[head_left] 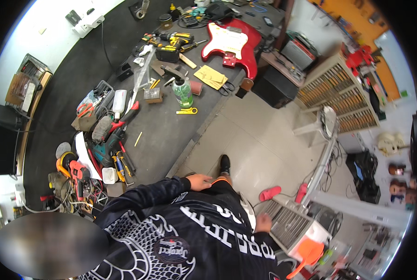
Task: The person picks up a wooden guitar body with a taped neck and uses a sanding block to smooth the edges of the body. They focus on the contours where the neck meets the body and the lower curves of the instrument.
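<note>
My left hand (200, 182) rests low in front of my black jersey, by the orange-edged hem of my shorts. Its fingers lie stretched out, with nothing visible in them. Lower and further right, my right hand (263, 223) hangs beside my body, near a slatted box-like unit (290, 224); its fingers are small and unclear. The dark workbench (159, 144) is nearest to my left hand, which is apart from it. On the bench's far end lies a red electric guitar body (250, 35) with a white pickguard (224, 41).
The bench bears a green-filled spray bottle (182, 93), yellow drill (173, 44), yellow paper (210, 76), scissors (227, 87), red-orange sander (80, 175) and screwdrivers (119, 168). Right of it stand a black box (276, 86) and slotted rack (339, 93). Red slippers (270, 193) and cables lie on the floor.
</note>
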{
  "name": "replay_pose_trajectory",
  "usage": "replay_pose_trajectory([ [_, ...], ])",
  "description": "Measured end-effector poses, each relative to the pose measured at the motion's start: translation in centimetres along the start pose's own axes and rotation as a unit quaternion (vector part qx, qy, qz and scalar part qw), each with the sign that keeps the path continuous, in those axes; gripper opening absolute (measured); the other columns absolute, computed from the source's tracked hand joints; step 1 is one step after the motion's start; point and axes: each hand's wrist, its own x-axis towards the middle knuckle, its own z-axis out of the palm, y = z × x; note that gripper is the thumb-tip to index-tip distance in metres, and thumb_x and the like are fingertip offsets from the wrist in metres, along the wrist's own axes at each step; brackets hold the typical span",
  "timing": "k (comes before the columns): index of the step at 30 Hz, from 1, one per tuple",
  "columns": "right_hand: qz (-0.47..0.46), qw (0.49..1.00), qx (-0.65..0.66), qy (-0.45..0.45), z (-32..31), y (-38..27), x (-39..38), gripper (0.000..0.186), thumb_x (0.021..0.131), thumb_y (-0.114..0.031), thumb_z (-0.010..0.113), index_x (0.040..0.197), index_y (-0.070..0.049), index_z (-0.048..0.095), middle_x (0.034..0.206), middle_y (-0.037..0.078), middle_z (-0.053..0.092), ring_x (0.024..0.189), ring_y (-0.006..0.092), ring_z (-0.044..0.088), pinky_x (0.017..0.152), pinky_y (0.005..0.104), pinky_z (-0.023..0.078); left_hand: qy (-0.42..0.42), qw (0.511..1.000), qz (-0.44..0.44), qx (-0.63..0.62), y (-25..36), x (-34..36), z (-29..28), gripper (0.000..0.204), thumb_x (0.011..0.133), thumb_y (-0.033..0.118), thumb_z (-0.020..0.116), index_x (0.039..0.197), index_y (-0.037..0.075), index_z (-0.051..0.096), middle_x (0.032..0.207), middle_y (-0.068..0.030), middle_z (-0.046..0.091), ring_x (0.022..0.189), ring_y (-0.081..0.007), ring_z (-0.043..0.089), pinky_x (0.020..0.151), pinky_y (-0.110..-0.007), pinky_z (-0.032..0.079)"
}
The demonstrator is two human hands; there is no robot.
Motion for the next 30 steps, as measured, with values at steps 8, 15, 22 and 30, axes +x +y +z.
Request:
replay_pose_trajectory([
  [8,-0.461,0.884,0.048,-0.063,-1.6,-38.7,33.0,0.055,0.09,-0.038,0.061,0.131,-0.005,0.05,0.125,0.022,0.055,0.116,0.039,0.051,0.099,0.0464,0.04,0.36,0.848,-0.234,-0.31,0.5,-8.3,4.9,0.053,0.095,0.034,0.059,0.139,0.007,0.047,0.131,-0.0181,0.058,0.118,-0.0289,0.059,0.099,-0.037,0.046],
  [15,-0.336,0.929,-0.147,-0.056,5.1,-53.3,38.3,0.076,0.078,-0.064,0.063,0.129,-0.008,0.055,0.125,0.022,0.058,0.118,0.0392,0.055,0.096,0.0504,0.046,0.564,0.502,-0.522,-0.396,7.5,-13.3,27.8,0.05,0.088,0.032,0.063,0.129,0.003,0.057,0.11,-0.0203,0.068,0.103,-0.0311,0.066,0.091,-0.038,0.05],
  [22,-0.383,0.908,-0.166,0.036,9.2,-52.4,41.7,0.073,0.073,-0.064,0.068,0.12,-0.007,0.06,0.118,0.018,0.063,0.111,0.0353,0.058,0.093,0.0492,0.045,0.443,0.375,-0.643,-0.501,21.4,-3.1,47.4,0.043,0.084,0.032,0.059,0.114,0.002,0.066,0.108,-0.0227,0.067,0.097,-0.0379,0.065,0.088,-0.041,0.05],
  [30,-0.333,0.931,-0.11,-0.099,8.9,-53.3,43.2,0.071,0.065,-0.05,0.085,0.108,0.004,0.067,0.102,0.017,0.071,0.095,0.0284,0.068,0.088,0.0374,0.051,0.447,0.43,-0.541,-0.568,27.1,2.7,53.6,0.037,0.087,0.025,0.059,0.115,0.002,0.065,0.107,-0.0216,0.068,0.099,-0.0369,0.065,0.088,-0.041,0.05],
])
